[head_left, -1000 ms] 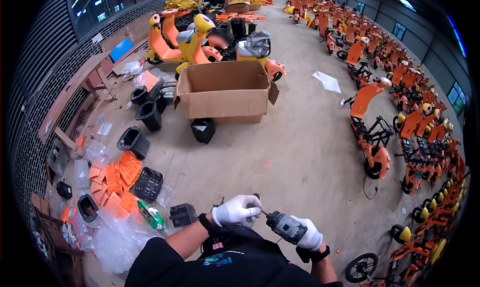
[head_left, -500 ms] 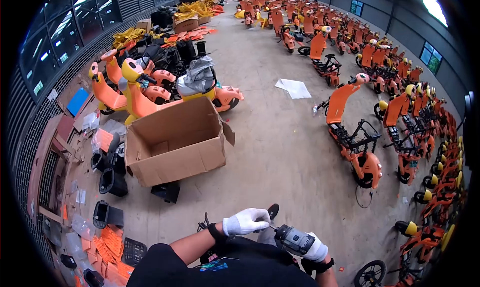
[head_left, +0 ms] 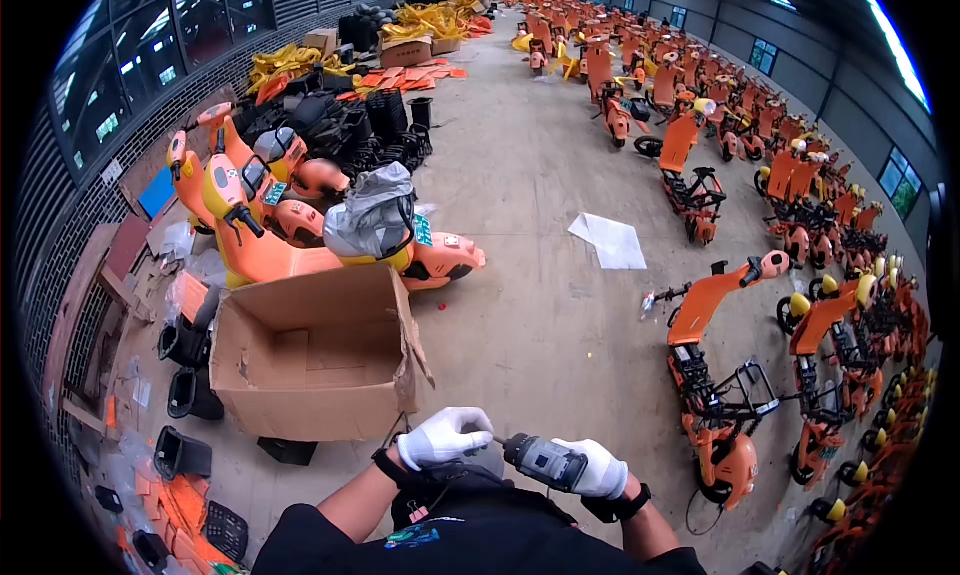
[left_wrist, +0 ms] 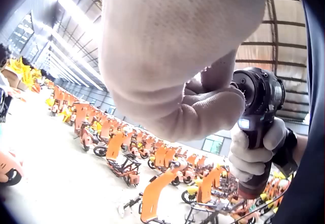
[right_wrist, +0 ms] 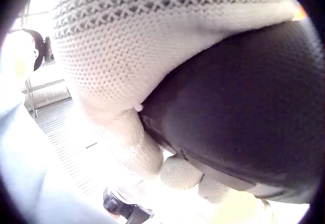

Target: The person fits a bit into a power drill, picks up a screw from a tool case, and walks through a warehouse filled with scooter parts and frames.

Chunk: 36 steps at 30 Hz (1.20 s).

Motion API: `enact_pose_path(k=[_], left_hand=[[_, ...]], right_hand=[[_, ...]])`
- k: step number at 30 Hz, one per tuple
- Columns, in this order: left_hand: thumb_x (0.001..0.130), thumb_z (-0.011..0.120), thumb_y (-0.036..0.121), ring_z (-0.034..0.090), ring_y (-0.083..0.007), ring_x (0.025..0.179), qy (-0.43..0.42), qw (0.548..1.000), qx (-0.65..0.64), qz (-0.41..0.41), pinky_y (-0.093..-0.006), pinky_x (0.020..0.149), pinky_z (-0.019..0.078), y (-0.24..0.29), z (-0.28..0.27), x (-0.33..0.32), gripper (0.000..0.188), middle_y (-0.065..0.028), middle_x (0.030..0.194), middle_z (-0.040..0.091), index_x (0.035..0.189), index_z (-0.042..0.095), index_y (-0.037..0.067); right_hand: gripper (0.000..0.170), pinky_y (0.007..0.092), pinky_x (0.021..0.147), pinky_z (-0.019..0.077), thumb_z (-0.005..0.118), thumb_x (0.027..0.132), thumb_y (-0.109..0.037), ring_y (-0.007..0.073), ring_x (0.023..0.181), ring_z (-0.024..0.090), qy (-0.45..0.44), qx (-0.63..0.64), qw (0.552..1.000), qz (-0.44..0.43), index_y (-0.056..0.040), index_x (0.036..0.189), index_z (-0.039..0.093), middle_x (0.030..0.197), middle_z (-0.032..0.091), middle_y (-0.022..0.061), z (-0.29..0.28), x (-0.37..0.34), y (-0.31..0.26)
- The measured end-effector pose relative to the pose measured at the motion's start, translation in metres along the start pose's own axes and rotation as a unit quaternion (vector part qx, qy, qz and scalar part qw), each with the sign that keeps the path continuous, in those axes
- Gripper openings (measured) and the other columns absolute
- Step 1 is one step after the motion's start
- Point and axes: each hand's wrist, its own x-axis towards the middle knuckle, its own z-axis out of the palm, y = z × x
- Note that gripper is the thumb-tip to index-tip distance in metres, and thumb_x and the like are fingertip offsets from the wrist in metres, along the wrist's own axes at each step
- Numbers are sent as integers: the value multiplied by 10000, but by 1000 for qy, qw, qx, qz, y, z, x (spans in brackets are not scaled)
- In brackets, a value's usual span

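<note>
In the head view my gloved right hand (head_left: 602, 468) grips a grey and black cordless drill (head_left: 548, 462), its chuck turned toward my left hand. My gloved left hand (head_left: 447, 436) pinches the thin driver bit (head_left: 498, 439) at the front of the chuck. From the left wrist, curled fingers (left_wrist: 213, 113) reach right up to the chuck, hiding most of the bit. Further back, the right hand (left_wrist: 251, 158) wraps round the drill handle. The right wrist view shows knitted glove fingers (right_wrist: 137, 153) around the drill's dark body (right_wrist: 233, 107).
An open cardboard box (head_left: 310, 400) stands on the floor ahead to the left, with orange and yellow scooters (head_left: 270, 245) behind it. Black bins (head_left: 182, 453) and orange parts (head_left: 180, 500) lie at left. Partly built scooters (head_left: 715, 405) line the right side. White sheeting (head_left: 610, 241) lies mid-floor.
The head view has shifted: the box and left-hand scooters now appear lower and further left, and nearer. Both hands keep their hold on the drill and bit, close together.
</note>
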Motion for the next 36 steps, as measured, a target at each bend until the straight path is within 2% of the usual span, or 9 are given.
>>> enact_pose_path(k=[5, 8, 12, 22, 25, 27, 29, 31, 36], left_hand=[[904, 661, 151, 596, -103, 781, -5, 996, -85, -10, -267, 727, 491, -4, -55, 125, 162, -45, 844, 646, 951, 644, -3], [907, 641, 171, 609, -117, 811, -26, 998, -51, 24, -280, 755, 493, -7, -91, 223, 198, -55, 874, 655, 980, 638, -13], [912, 599, 202, 593, -117, 724, -93, 990, 30, 102, -288, 647, 494, 15, -140, 347, 206, -42, 797, 628, 968, 612, 5], [937, 550, 280, 567, -114, 719, -194, 979, 51, 27, -287, 669, 481, 44, -255, 555, 268, -48, 799, 618, 943, 594, 15], [953, 530, 225, 573, -111, 636, -158, 987, 9, -22, -286, 604, 487, 46, -298, 622, 225, -34, 739, 599, 903, 580, 12], [969, 521, 256, 568, -104, 604, -106, 993, -15, -41, -284, 584, 487, 50, -331, 664, 252, -29, 728, 604, 913, 590, 19], [969, 531, 252, 575, -103, 611, -17, 998, -33, -54, -286, 578, 484, 53, -364, 703, 246, -27, 727, 612, 921, 595, 20], [954, 571, 210, 593, -97, 655, 57, 996, -60, -15, -262, 595, 486, 71, -402, 728, 193, -29, 743, 621, 914, 589, 22], [939, 619, 195, 591, -90, 724, 173, 969, -170, -46, -259, 664, 497, 89, -484, 777, 174, -18, 821, 620, 964, 611, 22]], right_hand=[[321, 366, 685, 508, 688, 791, -209, 373, 752, 637, 7, -34, 999, -39, -60, 1063, 607, 831, 667, 166, -95, 94, 53], [365, 349, 719, 518, 700, 796, -208, 338, 781, 663, 20, -25, 999, 31, -53, 1113, 608, 864, 683, 143, -157, 141, 90], [334, 318, 770, 525, 692, 816, -161, 277, 826, 677, 57, -51, 997, -24, -41, 1122, 632, 955, 696, 96, -238, 195, 126], [432, 294, 784, 529, 701, 775, -119, 219, 840, 691, 6, -48, 999, 23, -31, 1189, 616, 965, 710, 113, -393, 350, 195], [410, 303, 770, 531, 683, 779, -112, 225, 816, 689, -33, 6, 997, 64, -30, 1177, 621, 943, 710, 111, -464, 432, 202], [386, 307, 772, 529, 673, 801, -136, 232, 809, 685, -37, -19, 999, -27, -30, 1170, 629, 957, 710, 112, -507, 492, 234], [393, 308, 782, 526, 679, 804, -150, 243, 832, 689, -65, 11, 997, 28, -30, 1175, 627, 974, 710, 119, -554, 557, 231], [408, 313, 751, 528, 696, 794, -179, 251, 826, 700, -74, -24, 994, -78, -37, 1171, 626, 943, 716, 119, -592, 624, 240], [341, 343, 627, 514, 730, 748, -152, 313, 692, 673, -183, -54, 980, -64, -39, 1053, 627, 777, 684, 134, -670, 771, 218]])
